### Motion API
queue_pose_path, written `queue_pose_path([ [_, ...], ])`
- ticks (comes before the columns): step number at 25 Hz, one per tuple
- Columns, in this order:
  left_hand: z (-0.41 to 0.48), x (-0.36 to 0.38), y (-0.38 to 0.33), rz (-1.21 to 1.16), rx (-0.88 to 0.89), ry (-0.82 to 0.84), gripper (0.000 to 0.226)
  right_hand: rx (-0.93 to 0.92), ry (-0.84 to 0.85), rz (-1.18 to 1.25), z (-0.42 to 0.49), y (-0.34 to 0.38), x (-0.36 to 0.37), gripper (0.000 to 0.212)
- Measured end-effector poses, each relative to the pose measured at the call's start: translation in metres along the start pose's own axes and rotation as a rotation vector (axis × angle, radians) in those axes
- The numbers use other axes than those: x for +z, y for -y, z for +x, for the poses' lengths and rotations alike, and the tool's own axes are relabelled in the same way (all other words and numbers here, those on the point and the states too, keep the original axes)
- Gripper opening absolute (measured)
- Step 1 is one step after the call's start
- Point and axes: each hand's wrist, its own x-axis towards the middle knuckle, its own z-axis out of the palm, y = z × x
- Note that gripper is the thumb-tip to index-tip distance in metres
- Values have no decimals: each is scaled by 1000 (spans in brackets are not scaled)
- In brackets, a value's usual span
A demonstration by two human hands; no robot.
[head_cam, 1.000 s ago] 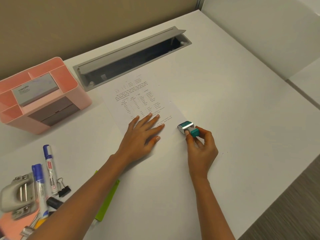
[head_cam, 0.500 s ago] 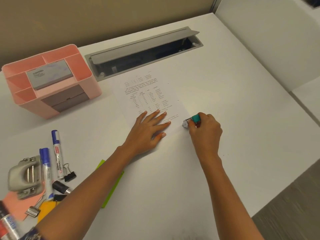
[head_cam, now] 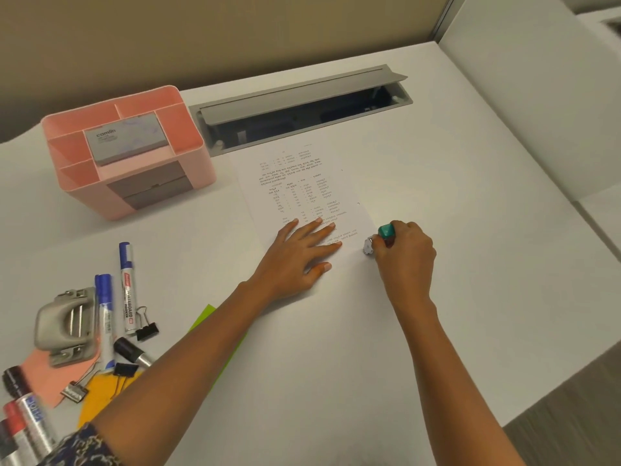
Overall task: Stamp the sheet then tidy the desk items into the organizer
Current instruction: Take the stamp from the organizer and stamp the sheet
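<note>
A printed white sheet (head_cam: 302, 183) lies on the white desk (head_cam: 437, 264). My left hand (head_cam: 299, 257) rests flat on the sheet's lower part, fingers spread. My right hand (head_cam: 403, 253) is closed around a small green-topped stamp (head_cam: 385, 232), which stands at the sheet's lower right corner with its metal base down by the paper. The pink organizer (head_cam: 158, 193) sits at the back left with a grey stamp pad box (head_cam: 126, 137) in its middle compartment.
At the front left lie two blue whiteboard markers (head_cam: 127, 287), a grey hole punch (head_cam: 65, 326), black binder clips (head_cam: 146, 327), more markers (head_cam: 30, 418), pink and orange sticky notes (head_cam: 97, 395) and a green strip (head_cam: 208, 317). An open grey cable tray (head_cam: 302, 105) runs behind the sheet.
My right hand has turned the stamp from tilted in the air to upright and lowered it at the sheet's corner. The left hand stays flat on the sheet. The view has shifted.
</note>
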Motion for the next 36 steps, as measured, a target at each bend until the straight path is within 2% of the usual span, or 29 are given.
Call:
queue_pose_path([
  [6,1,-4,-3,-30,-10,38,47,20,-14,73,-9,-5,-2,21],
  [8,2,-6,-4,-31,-16,51,47,122,-54,241,-14,-9,-10,22],
  [10,3,-7,-4,-25,-19,62,46,267,-152,468,-14,-12,-23,19],
  [12,4,-9,-6,-6,-23,75,46,350,-243,594,-9,-17,-36,23],
  [15,6,-10,-9,-11,-33,87,47,350,-305,683,-2,-22,-45,32],
  [19,4,-15,-14,-69,-49,48,49,354,-313,721,-5,-16,-43,25],
  [23,-10,-31,-15,-152,-139,-73,47,355,-256,754,-14,2,-33,21],
  [30,-56,-70,-8,-348,-476,-450,34,223,-102,798,-35,90,-2,22],
  [36,-97,-102,36,-78,-682,-609,46,66,8,835,-54,180,31,21],
])
